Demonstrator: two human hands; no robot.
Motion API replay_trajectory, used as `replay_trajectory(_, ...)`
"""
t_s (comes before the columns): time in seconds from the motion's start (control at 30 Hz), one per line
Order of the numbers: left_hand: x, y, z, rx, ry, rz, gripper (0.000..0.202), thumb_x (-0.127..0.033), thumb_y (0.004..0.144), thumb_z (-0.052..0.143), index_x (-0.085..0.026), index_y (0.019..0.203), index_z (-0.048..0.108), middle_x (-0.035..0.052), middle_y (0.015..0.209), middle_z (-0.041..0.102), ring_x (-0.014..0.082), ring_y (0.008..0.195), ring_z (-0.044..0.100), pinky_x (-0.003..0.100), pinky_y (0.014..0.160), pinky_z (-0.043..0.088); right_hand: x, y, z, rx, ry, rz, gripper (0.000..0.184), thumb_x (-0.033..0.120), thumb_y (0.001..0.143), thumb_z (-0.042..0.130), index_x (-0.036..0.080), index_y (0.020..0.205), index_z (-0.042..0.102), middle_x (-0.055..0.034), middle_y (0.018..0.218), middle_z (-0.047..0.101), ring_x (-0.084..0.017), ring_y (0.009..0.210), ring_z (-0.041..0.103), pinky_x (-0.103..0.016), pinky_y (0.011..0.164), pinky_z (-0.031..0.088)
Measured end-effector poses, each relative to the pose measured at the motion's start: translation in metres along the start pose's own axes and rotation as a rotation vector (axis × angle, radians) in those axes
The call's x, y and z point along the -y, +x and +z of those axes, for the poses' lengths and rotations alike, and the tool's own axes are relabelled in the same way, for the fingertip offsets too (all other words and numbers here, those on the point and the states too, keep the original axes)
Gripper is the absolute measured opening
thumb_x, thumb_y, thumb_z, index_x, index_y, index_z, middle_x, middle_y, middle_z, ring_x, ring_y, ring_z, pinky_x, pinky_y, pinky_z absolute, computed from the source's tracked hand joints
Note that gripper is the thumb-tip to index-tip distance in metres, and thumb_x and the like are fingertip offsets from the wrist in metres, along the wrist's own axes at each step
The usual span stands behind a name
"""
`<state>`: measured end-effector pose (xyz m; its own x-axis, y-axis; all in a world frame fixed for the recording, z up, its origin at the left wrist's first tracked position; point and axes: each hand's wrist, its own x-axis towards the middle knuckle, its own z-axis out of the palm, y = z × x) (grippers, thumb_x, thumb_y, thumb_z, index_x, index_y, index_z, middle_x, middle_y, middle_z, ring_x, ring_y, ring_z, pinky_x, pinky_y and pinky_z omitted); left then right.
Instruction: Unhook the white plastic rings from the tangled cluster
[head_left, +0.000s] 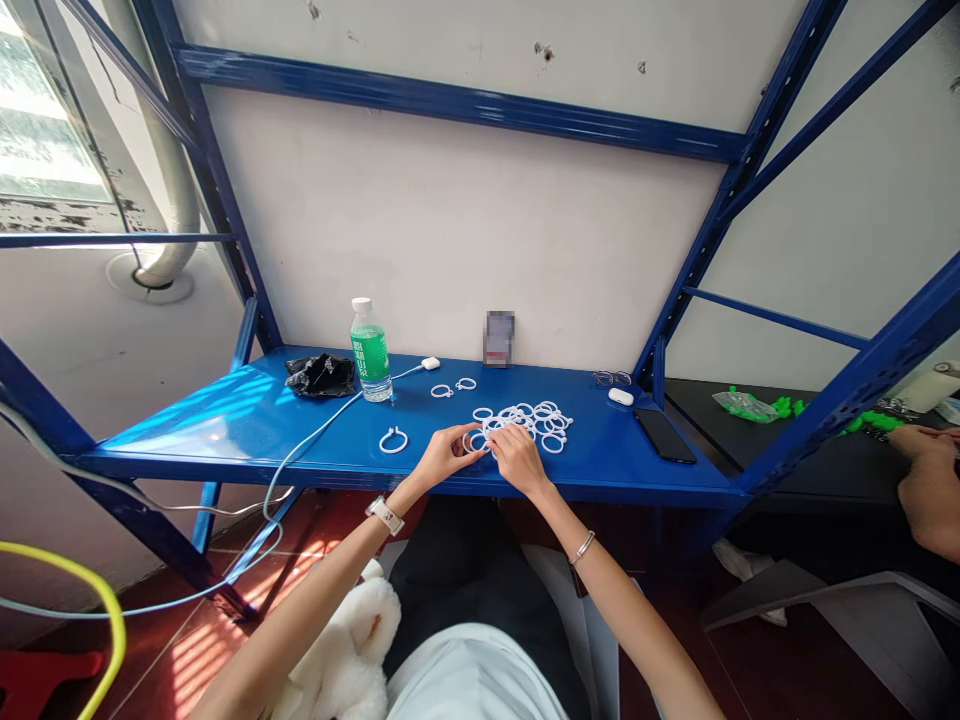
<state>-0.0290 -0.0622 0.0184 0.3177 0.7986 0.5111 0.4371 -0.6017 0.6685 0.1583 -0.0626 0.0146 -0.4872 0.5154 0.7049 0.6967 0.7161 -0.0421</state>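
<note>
My left hand (450, 453) and my right hand (516, 458) meet at the near side of a pile of white plastic rings (551, 420) on the blue table. Between them is one white plastic ring (475, 441), pinched by the fingers of both hands; the right fingers partly cover it. Small knobs or eyelets stick out from some of the rings. A single ring (393, 440) lies apart to the left of my hands. Two more rings (454, 388) lie farther back, close together.
A bottle with a green label (371, 355), a black plastic bag (321, 375) and a cable plug (430, 364) are at the left. Glasses (611, 379), a white case (620, 397) and a phone (664, 436) lie right. Blue posts (694, 220) frame the table (247, 430). A co-worker's hand (926, 440) is far right.
</note>
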Motion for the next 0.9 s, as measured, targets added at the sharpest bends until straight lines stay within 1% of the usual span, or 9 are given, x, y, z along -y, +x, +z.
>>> replay_trajectory(0.23,0.0016,-0.0005,-0.0001,-0.035,-0.032,-0.014,0.057,-0.054,0.077,0.062,-0.014,0.118,0.062,0.0004,0.070,0.059,0.0091,0.052,0.044,0.021,0.051,0.044,0.0009,0.0001,0.0002,-0.040,0.001,0.024,0.028,0.029,0.099,0.038,0.019,0.100,0.064,-0.0086,0.091,0.068,-0.022,0.088,0.061,-0.038,0.080,0.047)
replay_trajectory(0.43,-0.0001,-0.0012,-0.0004,-0.070,-0.027,0.007,0.057,-0.054,0.077,0.062,-0.013,0.117,0.062,0.0014,0.072,0.060,0.0098,0.054,0.046,0.022,0.054,0.046,0.0009,0.0007,-0.0007,-0.068,0.001,0.036,0.030,0.032,0.099,0.038,0.018,0.100,0.065,-0.0087,0.089,0.068,-0.022,0.086,0.060,-0.037,0.077,0.047)
replay_trajectory(0.57,-0.0005,-0.0011,0.0000,-0.054,-0.039,0.000,0.058,-0.055,0.077,0.062,-0.014,0.118,0.062,0.0010,0.072,0.060,0.0098,0.054,0.046,0.023,0.054,0.047,-0.0013,0.0003,0.0019,-0.062,0.001,0.026,0.031,0.030,0.099,0.036,0.018,0.096,0.064,-0.0087,0.088,0.067,-0.022,0.085,0.060,-0.037,0.076,0.047)
replay_trajectory(0.73,0.0007,-0.0008,0.0012,-0.013,-0.048,-0.007,0.059,-0.054,0.078,0.062,-0.013,0.120,0.060,0.0018,0.074,0.061,0.0105,0.055,0.047,0.023,0.054,0.047,-0.0021,-0.0002,0.0024,-0.069,0.028,0.026,0.029,0.029,0.099,0.037,0.018,0.088,0.063,-0.0076,0.082,0.065,-0.021,0.080,0.059,-0.036,0.074,0.047)
replay_trajectory(0.9,0.0017,-0.0012,0.0016,0.002,-0.050,-0.004,0.061,-0.055,0.077,0.063,-0.013,0.120,0.059,0.0020,0.074,0.062,0.0107,0.056,0.048,0.023,0.055,0.047,-0.0018,-0.0005,0.0010,-0.061,0.038,0.027,0.027,0.025,0.098,0.039,0.018,0.083,0.061,-0.0065,0.078,0.064,-0.021,0.077,0.058,-0.035,0.072,0.046)
